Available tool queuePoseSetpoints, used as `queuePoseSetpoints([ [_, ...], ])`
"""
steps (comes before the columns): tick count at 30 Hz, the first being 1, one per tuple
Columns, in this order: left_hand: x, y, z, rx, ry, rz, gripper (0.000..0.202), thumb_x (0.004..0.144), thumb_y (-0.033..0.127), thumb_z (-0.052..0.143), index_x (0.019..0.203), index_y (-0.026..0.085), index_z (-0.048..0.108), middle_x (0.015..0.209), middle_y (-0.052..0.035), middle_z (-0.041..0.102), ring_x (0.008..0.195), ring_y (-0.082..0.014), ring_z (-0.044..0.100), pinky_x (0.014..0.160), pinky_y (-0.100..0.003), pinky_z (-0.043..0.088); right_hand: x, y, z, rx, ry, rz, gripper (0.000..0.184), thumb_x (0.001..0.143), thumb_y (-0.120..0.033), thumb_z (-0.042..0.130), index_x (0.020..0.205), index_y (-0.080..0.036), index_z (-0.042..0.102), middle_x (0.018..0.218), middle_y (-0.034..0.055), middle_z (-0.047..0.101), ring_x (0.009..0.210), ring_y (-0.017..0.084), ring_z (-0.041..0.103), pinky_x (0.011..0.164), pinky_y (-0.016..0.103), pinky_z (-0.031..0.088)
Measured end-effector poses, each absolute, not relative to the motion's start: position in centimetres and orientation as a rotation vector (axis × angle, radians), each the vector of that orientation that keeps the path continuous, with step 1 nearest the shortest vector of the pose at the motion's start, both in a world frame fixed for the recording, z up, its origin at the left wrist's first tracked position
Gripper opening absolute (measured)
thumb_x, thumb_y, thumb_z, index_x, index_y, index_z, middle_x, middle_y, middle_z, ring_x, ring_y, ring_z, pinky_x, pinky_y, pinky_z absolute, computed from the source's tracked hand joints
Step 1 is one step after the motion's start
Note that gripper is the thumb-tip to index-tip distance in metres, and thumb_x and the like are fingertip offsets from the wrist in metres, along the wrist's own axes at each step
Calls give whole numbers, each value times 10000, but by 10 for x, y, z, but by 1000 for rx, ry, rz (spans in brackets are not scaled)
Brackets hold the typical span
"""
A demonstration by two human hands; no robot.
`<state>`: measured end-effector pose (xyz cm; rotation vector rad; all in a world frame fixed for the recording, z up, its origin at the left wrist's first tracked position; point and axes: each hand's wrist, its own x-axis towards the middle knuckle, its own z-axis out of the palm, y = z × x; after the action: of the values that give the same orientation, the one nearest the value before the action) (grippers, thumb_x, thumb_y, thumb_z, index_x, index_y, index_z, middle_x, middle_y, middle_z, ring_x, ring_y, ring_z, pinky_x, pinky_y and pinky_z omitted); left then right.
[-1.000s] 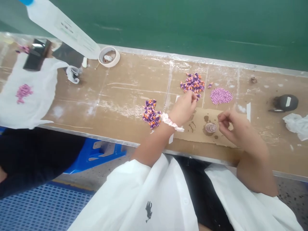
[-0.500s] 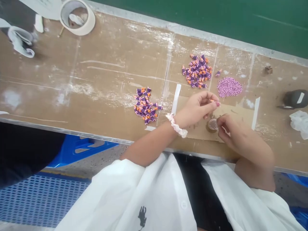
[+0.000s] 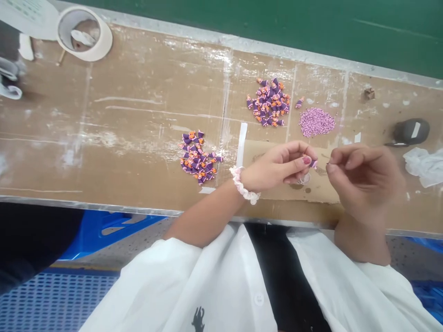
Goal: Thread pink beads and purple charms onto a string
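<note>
One hand (image 3: 363, 182) (right) farther from cup (image 3: 305, 179)

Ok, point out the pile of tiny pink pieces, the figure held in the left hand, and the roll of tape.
Pile of tiny pink pieces (image 3: 316, 122): head view, its middle.
Held figure (image 3: 313, 164): head view, exposed purple end.
Roll of tape (image 3: 106, 39): head view, right side of ring.

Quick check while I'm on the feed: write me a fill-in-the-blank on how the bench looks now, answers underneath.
1. The small figure is pinched between the thumb and fingers of the person's ____ hand.
2. In the picture, the heap of beads lies to the ____ of the upper pile of figures.
3. The surface beyond the table is coloured ____.

Missing words: left; right; green.
</note>
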<state>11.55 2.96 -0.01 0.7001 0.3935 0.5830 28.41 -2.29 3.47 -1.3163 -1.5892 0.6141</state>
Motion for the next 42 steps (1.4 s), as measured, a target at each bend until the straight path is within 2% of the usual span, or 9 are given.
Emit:
queuePoseSetpoints([
  [5, 118, 28, -2, 690, 378, 580, 299, 821, 389, 695, 897, 147, 536, 641, 46, 498, 527, -30, 437, 461, -146, 334, 279, -26, 34, -1394, -1607, 624, 223, 807, -134, 629, 779, -254, 443, 781, 6, 569, 726, 171, 597, 605, 325, 489],
  [20, 118, 29, -1, 662, 420, 554, 320, 775, 383, 739, 879, 129, 576, 638, 28, 559, 561, -43, 518, 467, -144, 381, 280, -28, 35, -1325, -1723, 621, 235, 768, -42, 602, 761, -237, 471, 770, -2, 587, 698, 154, 580, 582, 305, 449],
  [32, 116, 30, -1, 764, 450, 585, 393, 739, 448, 752, 850, 121, 564, 621, 24, 578, 544, -54, 538, 487, -179, 435, 282, -30, 35, -1374, -1782, 641, 213, 777, -62, 588, 750, -236, 469, 777, 5, 579, 692, 155, 570, 581, 311, 450],
  [42, 122, 23, -6, 633, 416, 609, 358, 743, 387, 765, 867, 115, 567, 642, 19, 620, 531, -44, 568, 464, -151, 451, 283, -28, 39, -1327, -1765, 627, 230, 736, -12, 610, 721, -219, 510, 763, 3, 596, 684, 140, 580, 565, 284, 439],
])
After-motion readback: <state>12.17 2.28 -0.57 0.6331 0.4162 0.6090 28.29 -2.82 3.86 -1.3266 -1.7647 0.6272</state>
